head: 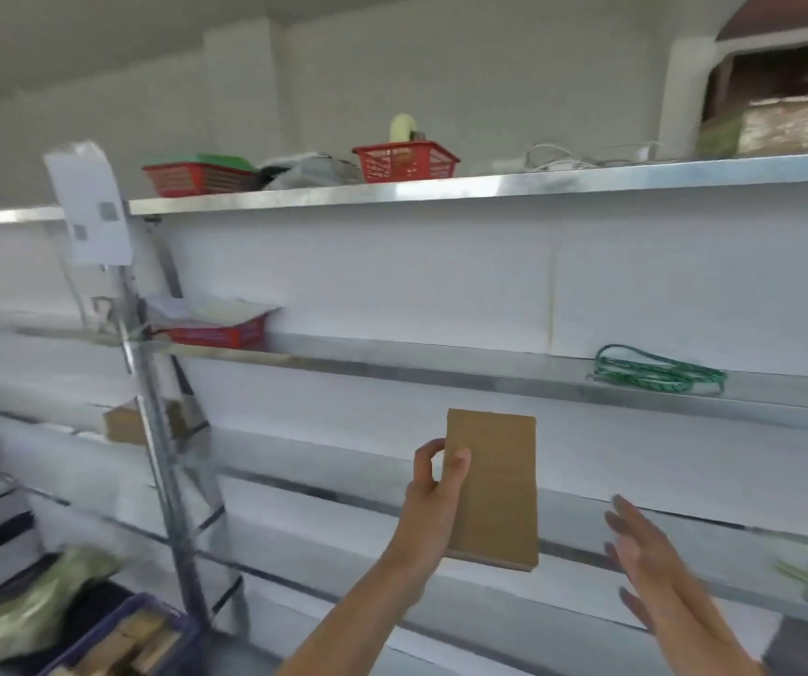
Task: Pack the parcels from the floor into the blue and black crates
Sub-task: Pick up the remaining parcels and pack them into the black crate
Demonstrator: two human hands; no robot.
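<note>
My left hand (433, 505) grips a flat brown cardboard parcel (497, 485) by its left edge and holds it upright in front of the metal shelves. To the parcel's right, my right hand (645, 553) is apart from it, fingers spread and holding nothing. At the bottom left corner, a blue crate (167, 626) shows with several brown parcels inside. The black crate is out of view.
Metal shelving (489, 378) fills the view. Red baskets (404, 161) and a tape roll (404, 126) sit on the top shelf, a green cord (660, 370) on the middle shelf at right, a brown box (124, 424) at left. A greenish bag (45, 597) lies bottom left.
</note>
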